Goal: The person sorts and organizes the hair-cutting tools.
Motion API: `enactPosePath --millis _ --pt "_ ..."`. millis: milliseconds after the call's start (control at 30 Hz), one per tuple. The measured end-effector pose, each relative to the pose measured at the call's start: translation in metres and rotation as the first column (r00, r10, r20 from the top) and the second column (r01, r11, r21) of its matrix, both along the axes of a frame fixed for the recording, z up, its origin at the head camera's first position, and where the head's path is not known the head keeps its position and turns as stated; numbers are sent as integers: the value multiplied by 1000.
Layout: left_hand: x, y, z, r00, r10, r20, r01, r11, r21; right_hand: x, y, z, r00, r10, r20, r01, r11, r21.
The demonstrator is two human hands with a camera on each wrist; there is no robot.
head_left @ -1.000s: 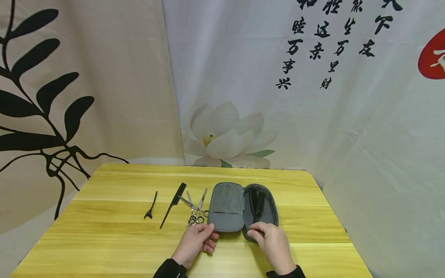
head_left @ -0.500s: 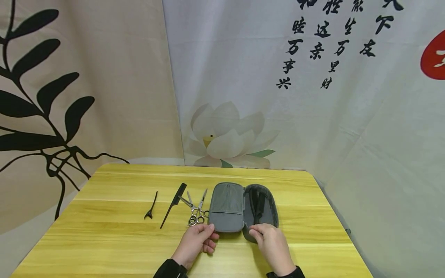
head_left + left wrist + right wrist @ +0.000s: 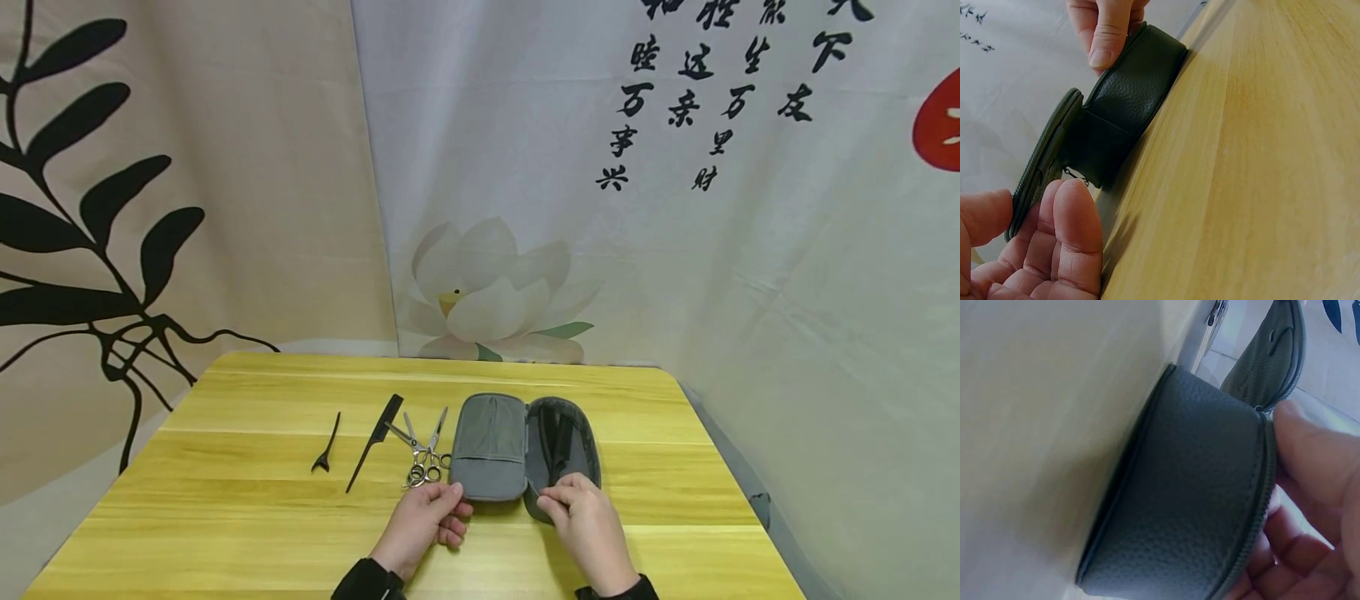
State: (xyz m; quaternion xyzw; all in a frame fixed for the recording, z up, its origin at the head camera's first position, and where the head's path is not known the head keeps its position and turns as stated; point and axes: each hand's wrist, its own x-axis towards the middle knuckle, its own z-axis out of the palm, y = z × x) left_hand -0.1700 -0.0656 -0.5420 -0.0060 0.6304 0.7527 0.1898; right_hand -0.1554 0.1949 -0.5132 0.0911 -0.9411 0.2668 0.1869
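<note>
The left hand [image 3: 423, 521] pinches the lid edge of a spread-out grey case [image 3: 489, 477]; the right hand [image 3: 588, 525] pinches its deeper half's rim. Just beyond the left grip lie scissors [image 3: 417, 448], with a comb [image 3: 386, 418] and a clip [image 3: 322, 460] farther left.

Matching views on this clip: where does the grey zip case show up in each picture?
Head: the grey zip case lies open below and slightly right of centre.
Left wrist: the grey zip case slants across the upper left, looking darker.
Right wrist: the grey zip case fills the middle, one half rising at upper right.
Shared landmark: the right hand at its rim, also at the left-wrist view's top and the right-wrist view's right edge.
</note>
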Motion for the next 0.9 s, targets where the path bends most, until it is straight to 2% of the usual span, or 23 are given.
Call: enactPosePath --millis 200,367,600,900 --pt "0 -1 -1 1000 -1 -1 1 1000 1 2 -3 1 1000 15 -24 -14 999 46" --pt "0 -1 -2 1000 -3 3 3 1000 5 4 -3 1 998 39 -41 -33 991 133" --pt "0 0 -3 1000 -1 1 1 1000 5 2 1 -5 997 75 13 -75 962 261" --pt "0 0 -2 1000 4 -2 -4 1000 -7 0 1 -6 998 65 9 -66 967 247"
